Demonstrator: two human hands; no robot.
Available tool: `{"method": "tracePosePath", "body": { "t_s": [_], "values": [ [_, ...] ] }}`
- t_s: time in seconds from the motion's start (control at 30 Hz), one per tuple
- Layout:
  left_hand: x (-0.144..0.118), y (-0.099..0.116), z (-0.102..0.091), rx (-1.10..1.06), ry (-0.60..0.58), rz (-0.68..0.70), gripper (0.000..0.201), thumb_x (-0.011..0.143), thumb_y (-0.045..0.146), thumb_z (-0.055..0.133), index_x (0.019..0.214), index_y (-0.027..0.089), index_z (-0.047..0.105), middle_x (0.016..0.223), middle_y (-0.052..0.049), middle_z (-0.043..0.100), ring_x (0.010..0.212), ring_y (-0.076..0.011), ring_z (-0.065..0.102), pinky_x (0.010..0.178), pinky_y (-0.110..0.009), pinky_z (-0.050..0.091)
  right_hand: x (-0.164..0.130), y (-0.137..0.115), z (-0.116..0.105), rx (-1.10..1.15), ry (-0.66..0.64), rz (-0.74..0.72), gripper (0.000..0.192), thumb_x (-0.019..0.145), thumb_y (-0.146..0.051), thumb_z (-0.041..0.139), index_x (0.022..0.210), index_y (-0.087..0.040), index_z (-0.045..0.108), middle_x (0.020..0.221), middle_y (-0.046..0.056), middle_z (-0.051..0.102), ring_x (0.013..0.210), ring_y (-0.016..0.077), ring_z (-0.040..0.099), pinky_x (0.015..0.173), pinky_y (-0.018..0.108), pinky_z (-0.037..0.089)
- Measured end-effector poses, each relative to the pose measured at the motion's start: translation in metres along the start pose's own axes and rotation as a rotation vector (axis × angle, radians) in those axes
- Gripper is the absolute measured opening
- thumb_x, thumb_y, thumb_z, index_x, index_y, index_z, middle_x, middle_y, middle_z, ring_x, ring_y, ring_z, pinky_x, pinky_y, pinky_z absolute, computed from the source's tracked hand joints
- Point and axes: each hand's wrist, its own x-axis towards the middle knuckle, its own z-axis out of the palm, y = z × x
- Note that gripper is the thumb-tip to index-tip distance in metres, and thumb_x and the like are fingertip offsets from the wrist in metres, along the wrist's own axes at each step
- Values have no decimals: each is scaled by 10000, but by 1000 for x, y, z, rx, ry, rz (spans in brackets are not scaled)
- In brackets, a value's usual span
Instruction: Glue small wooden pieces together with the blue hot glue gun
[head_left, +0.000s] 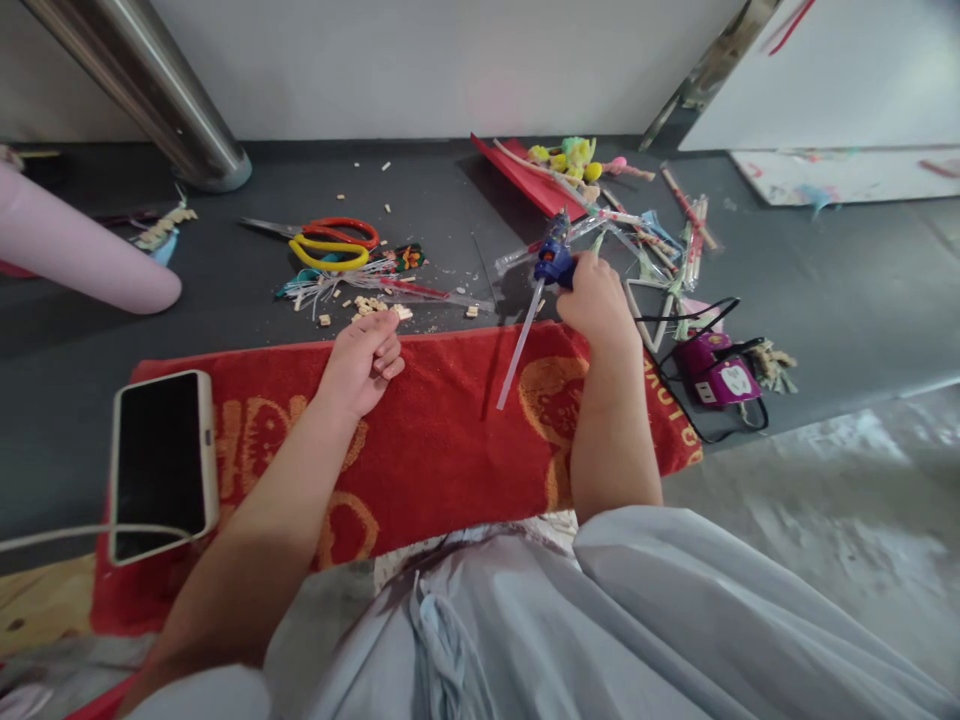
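My right hand (598, 297) grips a blue glue gun (553, 256) at the far edge of a red towel (442, 430). A clear glue stick (519, 348) pokes out of the gun's back toward me over the towel. My left hand (365, 355) rests on the towel with its fingers curled in a loose fist; I cannot see anything in it. Small wooden bits (369, 306) lie on the dark mat just beyond its knuckles.
Red and yellow scissors (330, 240) lie on the dark mat (225, 300). A pile of sticks, straws and pom-poms (637, 220) sits behind the gun. A purple device (716, 372) with black cable lies right. A phone (161, 465) rests on the towel's left end. A pink tube (82, 255) lies far left.
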Motion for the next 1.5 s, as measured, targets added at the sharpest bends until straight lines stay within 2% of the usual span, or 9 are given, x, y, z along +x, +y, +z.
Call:
{"method": "tracePosePath", "body": {
  "t_s": [0.13, 0.37, 0.47, 0.63, 0.83, 1.07, 1.23, 1.4, 1.5],
  "values": [
    [0, 0, 0, -1, 4, 1, 368, 733, 227, 761, 625, 187, 411, 431, 111, 307, 363, -11, 253, 330, -122, 242, -1, -2, -8, 102, -14, -2, 487, 788, -170, 488, 1270, -101, 490, 1191, 235, 604, 1102, 376, 556, 925, 551, 434],
    [0, 1, -2, -42, -37, 15, 364, 721, 245, 781, 648, 188, 428, 450, 111, 314, 366, -15, 263, 339, -122, 255, -4, -12, -11, 58, -123, -40, 506, 766, -114, 500, 1270, -74, 501, 1256, 247, 579, 1156, 390, 550, 952, 526, 435],
    [-1, 1, -2, -29, -78, 37, 307, 698, 282, 804, 709, 183, 514, 507, 94, 417, 398, -23, 359, 354, -132, 295, -6, -19, -8, 78, -136, -115, 513, 764, -116, 497, 1274, -66, 501, 1272, 248, 575, 1175, 384, 543, 962, 525, 441],
    [2, -4, -3, 27, -64, 103, 284, 667, 319, 824, 816, 183, 624, 813, 6, 690, 628, -81, 611, 479, -173, 462, -13, -36, 0, 118, -135, -285, 476, 763, -128, 491, 1236, -90, 522, 1201, 218, 620, 1144, 361, 564, 984, 534, 439],
    [2, -10, -4, 71, -114, 217, 256, 648, 339, 838, 825, 206, 710, 1057, -28, 734, 914, -125, 667, 746, -228, 544, -19, -50, 4, 134, -149, -359, 442, 763, -105, 484, 1203, -94, 533, 1212, 216, 620, 1130, 351, 576, 990, 532, 445],
    [1, -12, -5, 125, -200, 226, 219, 703, 336, 808, 883, 216, 772, 1176, -59, 717, 996, -134, 663, 891, -251, 532, -21, -56, 3, 119, -195, -356, 437, 792, -120, 486, 1224, -67, 518, 1226, 238, 608, 1132, 355, 575, 999, 531, 437],
    [2, -12, -5, 164, -133, 191, 283, 658, 345, 830, 889, 191, 776, 1211, -96, 703, 873, -89, 670, 790, -176, 516, -19, -54, 5, 191, -212, -326, 431, 781, -142, 514, 1210, -104, 536, 1211, 205, 625, 1120, 339, 579, 988, 519, 447],
    [3, -11, -5, 163, -93, 206, 256, 665, 318, 821, 882, 191, 777, 1183, -89, 715, 873, -82, 666, 775, -163, 507, -13, -52, 2, 383, -244, -189, 458, 767, -186, 550, 1217, -106, 532, 1220, 185, 625, 1112, 303, 584, 998, 489, 444],
    [4, -12, -5, 165, -91, 215, 265, 664, 323, 821, 893, 199, 777, 1190, -79, 714, 871, -80, 661, 763, -158, 511, -8, -50, 2, 606, -256, -84, 427, 753, -211, 561, 1169, -113, 540, 1114, 142, 655, 1004, 257, 610, 942, 447, 478]
  ]
}}
